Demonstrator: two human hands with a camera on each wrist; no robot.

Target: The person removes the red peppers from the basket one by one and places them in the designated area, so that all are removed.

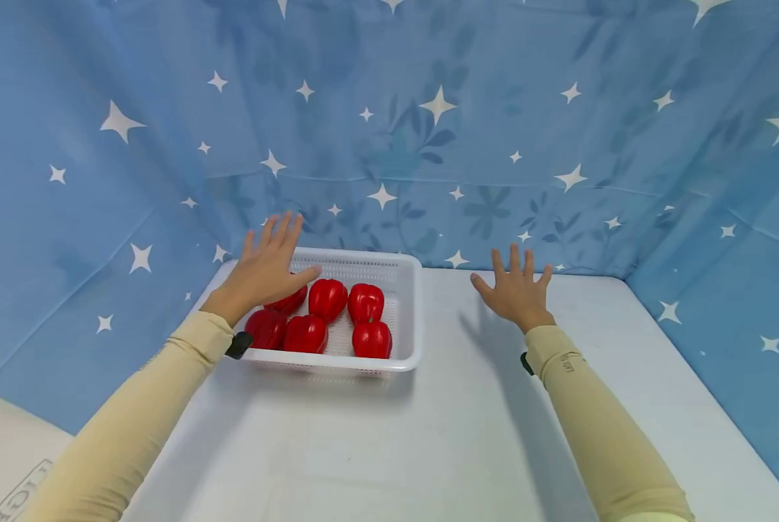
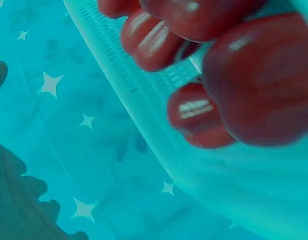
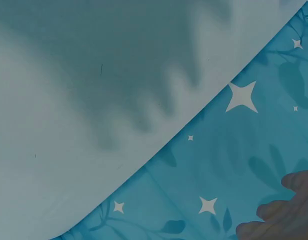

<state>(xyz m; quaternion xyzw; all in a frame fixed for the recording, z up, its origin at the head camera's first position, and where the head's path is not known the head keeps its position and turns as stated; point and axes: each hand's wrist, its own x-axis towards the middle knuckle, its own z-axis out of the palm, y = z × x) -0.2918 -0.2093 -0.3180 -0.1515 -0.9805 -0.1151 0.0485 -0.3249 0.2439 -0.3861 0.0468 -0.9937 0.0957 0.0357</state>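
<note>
Tbl [image 1: 376, 442], wht, w/ basket [image 1: 418, 312] of peppers [image 1: 306, 334]; blue starry cloth [image 1: 337, 138] bhd

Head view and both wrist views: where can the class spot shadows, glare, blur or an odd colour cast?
Head view: soft shadow from the right hand and sleeve on the white table; left wrist view: strong blue-green cast, glare on the red peppers; right wrist view: dim picture, blurred finger-shaped shadow on the table, crisper stars on the cloth.

Six peppers [image 1: 327, 299], one basket [image 1: 337, 361], two hands [image 1: 263, 272] show.
</note>
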